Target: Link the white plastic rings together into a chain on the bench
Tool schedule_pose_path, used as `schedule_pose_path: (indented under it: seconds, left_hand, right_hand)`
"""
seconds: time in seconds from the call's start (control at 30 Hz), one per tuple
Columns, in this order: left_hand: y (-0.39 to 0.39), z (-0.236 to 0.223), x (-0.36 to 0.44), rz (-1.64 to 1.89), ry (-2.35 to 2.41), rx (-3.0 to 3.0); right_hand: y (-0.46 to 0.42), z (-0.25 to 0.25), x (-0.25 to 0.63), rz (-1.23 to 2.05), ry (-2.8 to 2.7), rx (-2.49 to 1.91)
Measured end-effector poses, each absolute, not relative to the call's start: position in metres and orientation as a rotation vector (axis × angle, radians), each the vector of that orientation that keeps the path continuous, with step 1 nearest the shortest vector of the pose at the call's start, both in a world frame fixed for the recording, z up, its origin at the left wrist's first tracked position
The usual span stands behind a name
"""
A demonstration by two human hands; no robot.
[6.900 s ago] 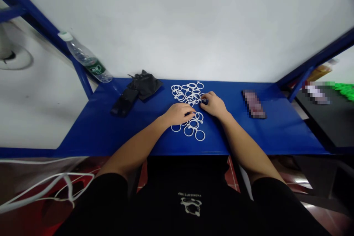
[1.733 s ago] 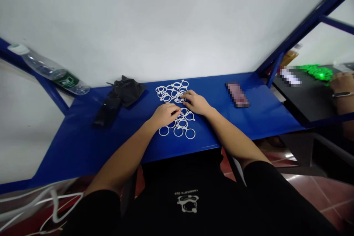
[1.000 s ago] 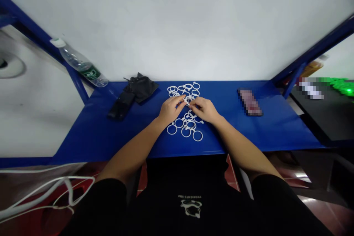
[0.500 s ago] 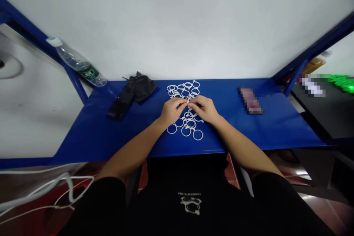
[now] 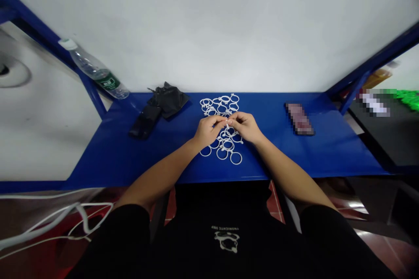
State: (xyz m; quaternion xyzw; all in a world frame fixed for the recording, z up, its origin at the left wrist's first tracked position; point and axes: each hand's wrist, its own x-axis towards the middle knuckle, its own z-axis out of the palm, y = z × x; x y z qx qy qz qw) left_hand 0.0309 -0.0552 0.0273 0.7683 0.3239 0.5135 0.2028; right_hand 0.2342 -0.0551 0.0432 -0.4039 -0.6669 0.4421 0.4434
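Note:
Several thin white plastic rings with small tabs lie in a loose, overlapping cluster, among them a near white ring [image 5: 236,158] and a far white ring [image 5: 234,98]. Over the middle of the cluster, my left hand [image 5: 207,130] and my right hand [image 5: 247,128] meet at their fingertips. Both pinch a small part of a white ring between thumb and index finger. The fingers cover most of that grip, and I cannot tell which of the rings below belongs to it.
The rings lie on a blue table [image 5: 176,168] against a pale wall. To the left are a black pouch [image 5: 172,100], a dark flat object [image 5: 144,122] and a leaning plastic bottle [image 5: 94,69]. A blurred-out phone [image 5: 299,119] lies right. White cables [image 5: 78,213] hang lower left.
Both hands keep their pinch at the same spot over the rings, with only slight finger movement. The whole view has shifted a little.

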Motion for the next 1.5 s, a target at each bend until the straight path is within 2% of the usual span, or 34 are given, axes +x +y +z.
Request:
schedule_pose_path:
  seconds: [0.13,0.3,0.43,0.57,0.77,1.1,1.3,1.5]
  left_hand:
    - [-0.047,0.029,0.025,1.422,0.894,2.340]
    - [-0.040,0.028,0.019,1.180,0.740,2.578]
    - [-0.045,0.026,0.023,0.989,0.650,2.639]
    - [-0.053,0.024,0.028,0.891,0.584,2.635]
    - [-0.056,0.027,0.027,1.123,0.639,2.560]
    - [-0.040,0.020,0.019,1.353,1.056,2.254]
    - [-0.041,0.017,0.019,1.225,0.913,2.374]
    - [-0.045,0.021,0.022,1.333,0.852,2.373]
  right_hand:
    - [-0.040,0.040,0.250,0.925,-1.673,-1.141]
    - [-0.021,0.032,0.275,0.395,-1.984,-1.541]
    - [-0.017,0.029,0.275,0.265,-2.151,-1.747]
    - [-0.017,0.028,0.270,0.244,-2.222,-1.763]
    - [-0.015,0.023,0.276,0.279,-2.131,-1.717]
    - [-0.038,0.038,0.258,0.342,-2.107,-1.084]
    - [-0.047,0.040,0.248,0.435,-2.181,-0.847]
    - [-0.045,0.038,0.249,0.475,-2.205,-0.852]
